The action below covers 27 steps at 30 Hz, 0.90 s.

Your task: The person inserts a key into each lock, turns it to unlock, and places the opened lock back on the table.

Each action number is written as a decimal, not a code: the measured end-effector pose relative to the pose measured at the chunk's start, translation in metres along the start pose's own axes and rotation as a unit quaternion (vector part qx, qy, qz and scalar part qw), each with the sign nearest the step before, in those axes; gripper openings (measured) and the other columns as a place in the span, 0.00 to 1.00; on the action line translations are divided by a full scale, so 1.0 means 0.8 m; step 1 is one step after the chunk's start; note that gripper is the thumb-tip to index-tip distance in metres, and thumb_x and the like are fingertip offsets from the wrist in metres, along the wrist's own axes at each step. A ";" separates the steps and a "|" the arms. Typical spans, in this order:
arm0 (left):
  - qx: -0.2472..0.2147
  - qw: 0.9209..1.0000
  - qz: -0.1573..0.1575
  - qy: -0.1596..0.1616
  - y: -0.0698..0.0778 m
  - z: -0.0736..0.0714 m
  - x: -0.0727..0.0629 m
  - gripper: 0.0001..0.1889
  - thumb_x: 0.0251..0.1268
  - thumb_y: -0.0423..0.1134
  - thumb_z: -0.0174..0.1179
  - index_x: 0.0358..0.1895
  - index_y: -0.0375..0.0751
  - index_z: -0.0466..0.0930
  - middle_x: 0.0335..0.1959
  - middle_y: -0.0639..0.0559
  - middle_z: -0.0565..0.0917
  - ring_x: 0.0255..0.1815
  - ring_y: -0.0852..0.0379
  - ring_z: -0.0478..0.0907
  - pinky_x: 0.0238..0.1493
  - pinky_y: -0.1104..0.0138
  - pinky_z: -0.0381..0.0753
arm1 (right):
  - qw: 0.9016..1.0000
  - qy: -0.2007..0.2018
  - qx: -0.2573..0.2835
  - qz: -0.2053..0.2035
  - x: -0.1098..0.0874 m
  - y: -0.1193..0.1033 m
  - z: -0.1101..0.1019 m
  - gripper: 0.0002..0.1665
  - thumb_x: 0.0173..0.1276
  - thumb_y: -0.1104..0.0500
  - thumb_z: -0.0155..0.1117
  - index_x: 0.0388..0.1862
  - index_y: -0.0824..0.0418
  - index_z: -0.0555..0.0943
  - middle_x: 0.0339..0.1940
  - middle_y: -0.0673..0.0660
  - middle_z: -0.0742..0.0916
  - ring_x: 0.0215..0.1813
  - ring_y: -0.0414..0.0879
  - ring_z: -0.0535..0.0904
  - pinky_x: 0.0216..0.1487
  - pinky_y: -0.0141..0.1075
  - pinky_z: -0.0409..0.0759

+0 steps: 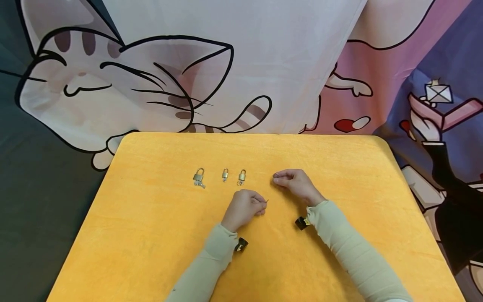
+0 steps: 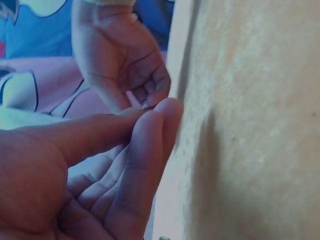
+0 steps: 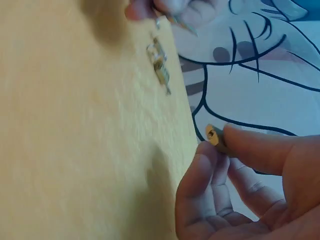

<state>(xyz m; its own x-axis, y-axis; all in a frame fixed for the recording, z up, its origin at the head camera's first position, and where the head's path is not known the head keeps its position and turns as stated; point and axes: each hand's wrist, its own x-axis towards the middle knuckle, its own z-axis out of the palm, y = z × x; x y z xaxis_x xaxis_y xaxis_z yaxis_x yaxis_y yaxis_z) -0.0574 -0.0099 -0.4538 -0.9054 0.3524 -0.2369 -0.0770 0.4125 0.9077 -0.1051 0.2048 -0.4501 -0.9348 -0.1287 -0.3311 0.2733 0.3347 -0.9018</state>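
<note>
Between thumb and fingers, my right hand (image 1: 296, 184) pinches a small brass padlock (image 3: 215, 136), its keyhole end showing in the right wrist view. My left hand (image 1: 245, 206) pinches a small thin metal key (image 3: 186, 26), whose tip just shows past the fingertips in the head view. Both hands are held above the yellow table (image 1: 162, 235), a short gap apart. Left of the right hand lie three padlocks: a larger one (image 1: 198, 177) with keys at its base, a small one (image 1: 225, 175), and another (image 1: 242, 177) with a ring or key below it.
The table's far edge meets a hanging cloth (image 1: 286, 75) printed with a cartoon cat. A darker printed cloth (image 1: 426, 159) hangs at the right. Small black cameras (image 1: 241, 244) sit at both wrists.
</note>
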 end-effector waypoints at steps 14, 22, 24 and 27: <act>-0.167 0.984 -0.031 0.053 -0.011 -0.010 0.002 0.06 0.64 0.33 0.68 0.39 0.32 0.87 0.31 0.46 0.89 0.32 0.52 0.89 0.37 0.64 0.86 | 0.989 -0.019 0.143 -0.001 -0.003 0.000 0.027 0.22 0.71 0.63 0.66 0.58 0.76 0.80 0.48 0.59 0.89 0.46 0.47 0.86 0.50 0.36 0.83; -0.196 0.978 -0.044 0.064 -0.015 -0.010 0.002 0.07 0.64 0.31 0.68 0.40 0.29 0.87 0.31 0.44 0.89 0.32 0.51 0.89 0.36 0.63 0.87 | 0.985 -0.041 0.170 0.010 -0.005 -0.001 0.038 0.21 0.72 0.65 0.64 0.57 0.80 0.78 0.38 0.52 0.89 0.39 0.39 0.85 0.44 0.31 0.83; -0.204 0.976 -0.045 0.067 -0.016 -0.010 0.003 0.07 0.64 0.30 0.67 0.41 0.28 0.86 0.31 0.43 0.89 0.32 0.50 0.89 0.36 0.63 0.87 | 0.982 -0.048 0.181 0.011 -0.005 0.001 0.041 0.21 0.73 0.66 0.63 0.58 0.81 0.77 0.39 0.53 0.89 0.40 0.39 0.86 0.44 0.30 0.83; -0.210 0.974 -0.047 0.070 -0.018 -0.009 0.003 0.07 0.64 0.30 0.67 0.41 0.28 0.86 0.31 0.42 0.89 0.32 0.50 0.89 0.36 0.63 0.87 | 0.979 -0.053 0.195 0.015 -0.005 0.004 0.044 0.21 0.73 0.68 0.62 0.58 0.82 0.76 0.39 0.53 0.89 0.40 0.39 0.86 0.44 0.30 0.83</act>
<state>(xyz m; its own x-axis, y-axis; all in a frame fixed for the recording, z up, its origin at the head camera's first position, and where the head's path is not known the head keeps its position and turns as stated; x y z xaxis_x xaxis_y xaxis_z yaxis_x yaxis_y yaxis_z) -0.0616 -0.0210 -0.4648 -0.9318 0.1995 -0.3032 -0.3001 0.0463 0.9528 -0.0925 0.1732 -0.4611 -0.9018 -0.2272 -0.3677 0.3856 -0.0389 -0.9218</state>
